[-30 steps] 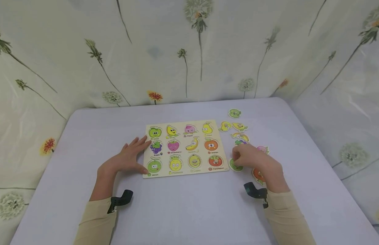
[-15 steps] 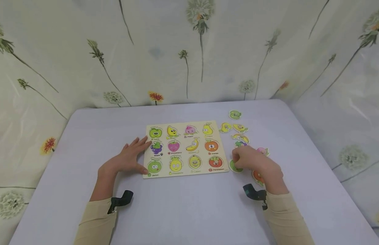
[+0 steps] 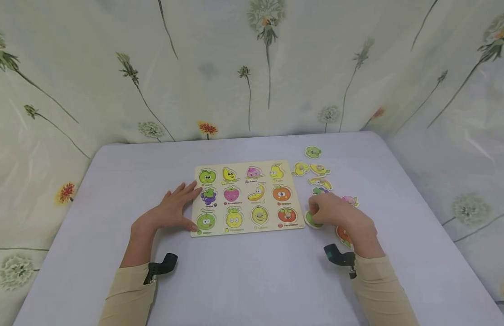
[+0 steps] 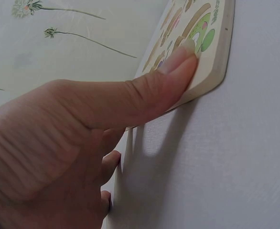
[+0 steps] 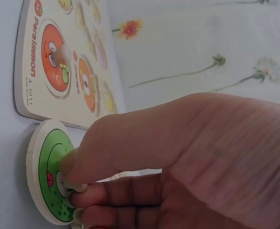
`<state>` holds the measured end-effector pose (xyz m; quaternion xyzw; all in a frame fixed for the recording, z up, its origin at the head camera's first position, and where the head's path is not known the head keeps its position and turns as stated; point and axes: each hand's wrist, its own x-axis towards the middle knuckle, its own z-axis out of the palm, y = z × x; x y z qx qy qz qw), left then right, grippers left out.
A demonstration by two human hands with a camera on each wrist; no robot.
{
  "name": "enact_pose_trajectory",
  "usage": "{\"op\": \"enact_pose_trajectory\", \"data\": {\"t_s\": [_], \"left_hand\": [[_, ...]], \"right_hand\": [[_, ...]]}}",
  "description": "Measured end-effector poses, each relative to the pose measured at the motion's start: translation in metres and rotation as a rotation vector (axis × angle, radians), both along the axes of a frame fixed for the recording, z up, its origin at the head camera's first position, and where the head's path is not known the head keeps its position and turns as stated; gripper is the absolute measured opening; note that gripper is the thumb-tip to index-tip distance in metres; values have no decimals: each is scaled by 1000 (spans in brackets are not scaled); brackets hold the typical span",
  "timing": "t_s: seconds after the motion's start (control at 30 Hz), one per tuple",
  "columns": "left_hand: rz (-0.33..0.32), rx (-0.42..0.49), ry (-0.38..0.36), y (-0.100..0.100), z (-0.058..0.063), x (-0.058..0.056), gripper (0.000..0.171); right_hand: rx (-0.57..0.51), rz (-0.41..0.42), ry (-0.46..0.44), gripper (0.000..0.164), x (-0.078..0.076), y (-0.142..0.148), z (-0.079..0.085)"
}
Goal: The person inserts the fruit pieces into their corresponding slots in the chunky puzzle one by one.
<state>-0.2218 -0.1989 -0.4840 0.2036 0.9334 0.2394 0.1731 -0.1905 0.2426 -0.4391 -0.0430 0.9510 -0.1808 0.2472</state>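
A wooden fruit puzzle board [image 3: 243,231] lies flat on the table, printed with rows of cartoon fruits. My left hand [image 3: 172,208] rests on its left edge, fingers spread; in the left wrist view the thumb [image 4: 173,71] presses the board's corner. Just right of the board, my right hand [image 3: 337,210] pinches the small knob area of a round green melon puzzle piece [image 5: 54,162] between thumb and fingertips. That piece sits beside the board's corner. A persimmon piece [image 5: 51,55] with a knob sits in the board, as does a knobbed lemon piece [image 3: 259,215].
Loose puzzle pieces lie right of the board: a green one [image 3: 313,152], yellow ones [image 3: 300,169], a banana-like one [image 3: 320,183], a purple one partly hidden, a pink one [image 3: 350,200] and an orange-red one [image 3: 343,235] by the right wrist. A flowered cloth [image 3: 219,90] stands behind the table.
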Motion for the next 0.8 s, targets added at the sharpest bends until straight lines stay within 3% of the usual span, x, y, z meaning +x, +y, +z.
{"op": "enact_pose_trajectory", "data": {"t_s": [0.8], "left_hand": [[-4,-1,13,-1,-2,0,115]], "right_hand": [[-84,43,107,5,-2,-8,2]]}}
